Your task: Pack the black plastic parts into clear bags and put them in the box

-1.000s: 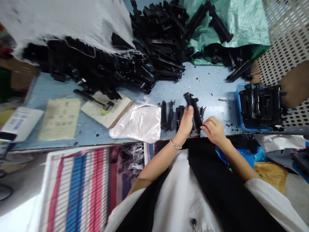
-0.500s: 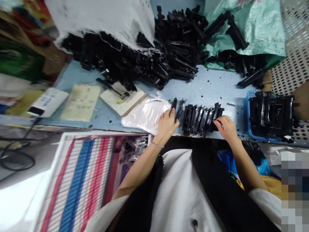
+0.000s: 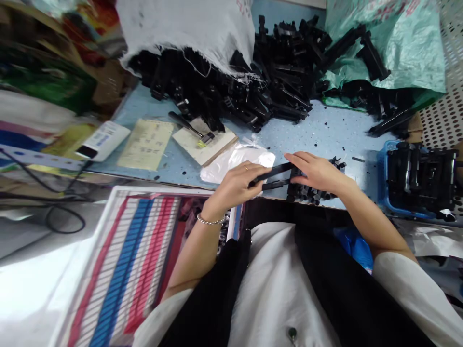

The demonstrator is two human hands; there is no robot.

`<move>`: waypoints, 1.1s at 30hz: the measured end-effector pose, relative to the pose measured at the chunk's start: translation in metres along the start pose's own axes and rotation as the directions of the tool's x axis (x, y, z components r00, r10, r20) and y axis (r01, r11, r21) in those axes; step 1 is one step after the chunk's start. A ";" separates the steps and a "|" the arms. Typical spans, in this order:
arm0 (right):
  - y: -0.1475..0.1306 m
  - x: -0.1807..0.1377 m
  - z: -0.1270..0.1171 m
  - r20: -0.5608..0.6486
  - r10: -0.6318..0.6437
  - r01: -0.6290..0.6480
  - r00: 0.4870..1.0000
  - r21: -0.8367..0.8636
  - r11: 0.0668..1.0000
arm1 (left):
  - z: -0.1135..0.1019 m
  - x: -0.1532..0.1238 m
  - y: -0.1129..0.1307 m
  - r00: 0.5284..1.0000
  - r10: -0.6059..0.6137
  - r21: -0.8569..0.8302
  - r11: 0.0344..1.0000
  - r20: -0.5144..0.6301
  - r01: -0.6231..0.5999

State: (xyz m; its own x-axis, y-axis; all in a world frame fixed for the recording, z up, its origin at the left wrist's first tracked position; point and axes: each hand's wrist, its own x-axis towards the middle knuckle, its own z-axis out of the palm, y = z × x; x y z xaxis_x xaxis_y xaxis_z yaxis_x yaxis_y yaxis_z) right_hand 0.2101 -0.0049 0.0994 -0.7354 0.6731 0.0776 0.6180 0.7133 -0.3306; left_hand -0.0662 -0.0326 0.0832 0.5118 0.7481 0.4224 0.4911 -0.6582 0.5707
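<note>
Two long, narrow black parts (image 3: 278, 170) lie roughly level between my hands, slightly apart, above the bench edge. My left hand (image 3: 237, 185) is closed on their left ends between thumb and fingers. At the other end my right hand (image 3: 318, 171) grips the same parts, its thumb below and fingers above. A row of similar black parts (image 3: 311, 194) is on the bench beneath my right hand, which partly covers it. Behind my left hand lies a stack of clear plastic bags (image 3: 249, 155). What exactly the black parts are I cannot make out.
A blue basket (image 3: 384, 193) of black parts stands at the right. Black parts (image 3: 285, 72) are heaped at the back, spilling from a white sack (image 3: 184, 29) and a green sack (image 3: 419, 53). A tool lies on a pad (image 3: 191, 144); a striped bag (image 3: 119, 270) hangs front left.
The two black parts that were by my left hand are now lifted and turned level. My right hand has moved left from the row's right end and taken hold of them.
</note>
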 end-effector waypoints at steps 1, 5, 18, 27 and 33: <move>0.001 -0.004 -0.001 0.020 -0.002 0.002 1.000 0.008 1.000 | 0.003 -0.003 0.001 1.000 -0.006 -0.030 1.000 0.001 0.006; 0.009 -0.031 0.006 0.040 0.092 -0.091 0.995 -0.033 0.995 | 0.034 -0.008 -0.003 0.995 -0.104 -0.192 0.976 -0.008 0.101; 0.053 -0.121 0.063 -0.281 0.896 -0.585 0.343 0.683 0.438 | 0.179 0.026 0.023 0.889 -0.450 -0.181 0.870 0.085 0.458; 0.026 -0.095 0.049 -0.114 0.876 -0.159 0.469 0.965 0.211 | 0.073 -0.010 -0.026 0.842 -0.530 0.287 0.794 -0.103 0.535; -0.017 -0.029 0.068 0.125 0.732 -0.068 0.670 0.992 -0.107 | 0.051 -0.011 -0.067 0.746 -0.658 -0.052 0.752 -0.102 0.657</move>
State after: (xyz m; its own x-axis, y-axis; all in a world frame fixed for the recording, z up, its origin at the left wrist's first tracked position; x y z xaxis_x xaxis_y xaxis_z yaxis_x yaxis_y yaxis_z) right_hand 0.2021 -0.0503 0.0388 -0.0755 0.9487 -0.3070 -0.2920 -0.3154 -0.9029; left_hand -0.0691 -0.0013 0.0040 -0.0135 0.9998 0.0111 0.6690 0.0008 0.7433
